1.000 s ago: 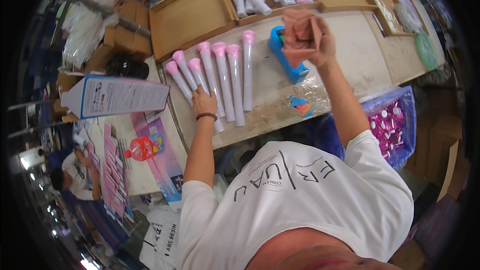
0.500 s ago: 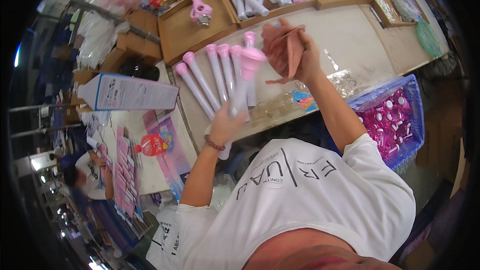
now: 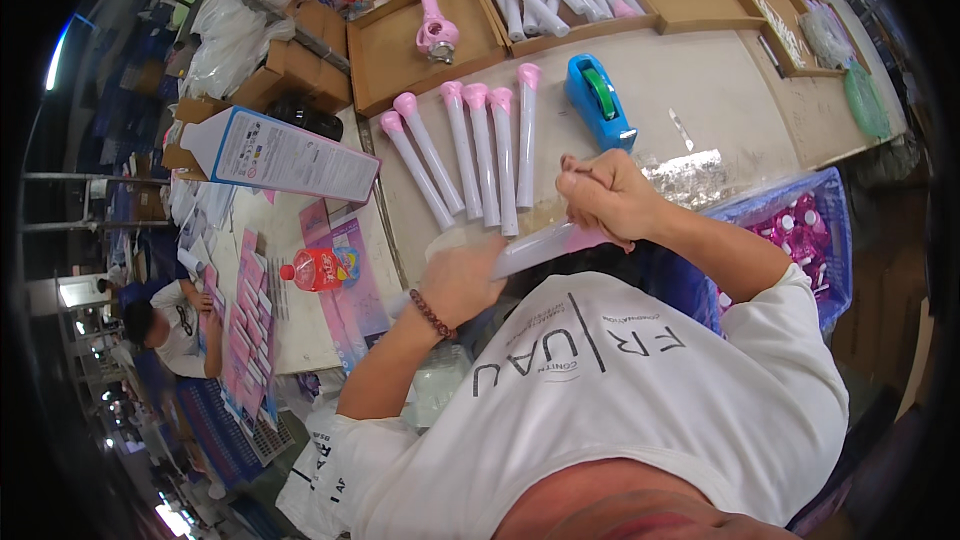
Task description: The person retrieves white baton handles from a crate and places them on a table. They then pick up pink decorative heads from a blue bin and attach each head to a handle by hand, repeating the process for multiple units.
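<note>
White tube [image 3: 533, 251] is held slanting between both hands, by the table's [image 3: 715, 90] near edge | shaft is gripped by left hand [image 3: 463, 275] | brown cloth [image 3: 592, 172], mostly hidden, is clenched in right hand [image 3: 612, 202] at the tube's pink end

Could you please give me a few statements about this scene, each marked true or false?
1. The left hand holds a white tube. True.
2. The right hand is well away from that tube. False: it is at the tube's pink end.
3. Six pink-topped tubes lie side by side on the table. True.
4. The tape dispenser is left of those six. False: the blue tape dispenser is to their right.
5. A red-labelled bottle lies on the person's left. True.
</note>
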A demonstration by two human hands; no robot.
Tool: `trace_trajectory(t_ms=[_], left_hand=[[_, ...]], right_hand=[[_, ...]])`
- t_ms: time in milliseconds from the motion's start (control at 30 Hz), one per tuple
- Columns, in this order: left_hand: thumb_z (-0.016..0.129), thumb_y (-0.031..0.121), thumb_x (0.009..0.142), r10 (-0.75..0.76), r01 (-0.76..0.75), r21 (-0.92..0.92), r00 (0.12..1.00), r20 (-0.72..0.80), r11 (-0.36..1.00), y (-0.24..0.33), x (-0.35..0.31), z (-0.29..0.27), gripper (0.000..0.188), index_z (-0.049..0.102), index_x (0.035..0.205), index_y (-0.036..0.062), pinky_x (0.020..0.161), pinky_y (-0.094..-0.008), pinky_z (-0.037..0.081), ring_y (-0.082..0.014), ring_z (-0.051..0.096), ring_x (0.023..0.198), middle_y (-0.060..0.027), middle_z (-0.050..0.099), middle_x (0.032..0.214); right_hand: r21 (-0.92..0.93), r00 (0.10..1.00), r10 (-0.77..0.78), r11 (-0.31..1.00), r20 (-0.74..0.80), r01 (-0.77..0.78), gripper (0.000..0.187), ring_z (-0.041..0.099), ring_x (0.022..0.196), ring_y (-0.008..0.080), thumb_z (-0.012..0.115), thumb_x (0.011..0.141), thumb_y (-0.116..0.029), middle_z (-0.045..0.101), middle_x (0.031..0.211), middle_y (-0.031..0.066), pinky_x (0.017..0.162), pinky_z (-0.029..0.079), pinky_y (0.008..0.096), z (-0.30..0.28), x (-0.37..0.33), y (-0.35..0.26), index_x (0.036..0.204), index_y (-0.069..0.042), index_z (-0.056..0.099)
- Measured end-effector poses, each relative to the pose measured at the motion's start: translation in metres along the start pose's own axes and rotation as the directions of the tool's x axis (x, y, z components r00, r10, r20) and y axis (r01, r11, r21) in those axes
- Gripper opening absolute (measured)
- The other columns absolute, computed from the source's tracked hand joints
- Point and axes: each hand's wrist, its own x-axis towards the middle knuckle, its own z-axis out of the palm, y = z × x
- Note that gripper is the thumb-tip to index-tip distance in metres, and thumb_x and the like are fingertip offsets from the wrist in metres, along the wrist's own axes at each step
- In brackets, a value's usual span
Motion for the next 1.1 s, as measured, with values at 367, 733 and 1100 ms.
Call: trace_trajectory(t_ms=[367, 733, 1100], left_hand=[[0.073, 0.02, 0.073, 0.244, -0.062, -0.667, 0.952, 0.184, 0.742, -0.003, 0.022, -0.001, 0.037, 0.062, 0.103, 0.0026, 0.07, -0.0349, 0.051, -0.0257, 0.067, 0.076, -0.0161, 0.066, 0.084], [0.069, 0.02, 0.076, -0.225, 0.062, -0.476, 0.929, -0.294, 0.877, -0.059, 0.045, 0.037, 0.033, 0.057, 0.098, -0.0022, 0.066, -0.0428, 0.051, -0.0364, 0.065, 0.079, -0.0233, 0.065, 0.083], [0.067, 0.02, 0.082, -0.184, 0.319, -0.782, 0.948, 0.261, 0.536, -0.1, -0.037, 0.032, 0.034, 0.054, 0.104, -0.0011, 0.049, -0.0333, 0.048, -0.0193, 0.061, 0.052, -0.0085, 0.062, 0.069]], right_hand=[[0.841, 0.435, -0.764, 0.54, 0.476, 0.028, 0.055, 0.062, 0.066, 0.0358, 0.038, 0.095, -0.044, 0.062, 0.066, 0.019, 0.088, 0.045, 0.0509, 0.021, 0.037, -0.033, 0.097, 0.005, 0.063], [0.665, 0.82, 0.014, 0.593, -0.573, 0.455, 0.034, 0.057, 0.058, 0.0281, 0.045, 0.09, -0.04, 0.056, 0.074, 0.0119, 0.069, 0.049, 0.0361, 0.08, 0.071, 0.006, 0.089, -0.007, 0.052], [0.796, 0.846, 0.18, 0.478, -0.502, 0.37, 0.045, 0.057, 0.058, 0.0265, 0.037, 0.088, -0.055, 0.058, 0.071, 0.0105, 0.053, 0.047, 0.0391, 0.084, 0.117, 0.013, 0.086, -0.013, 0.053]])
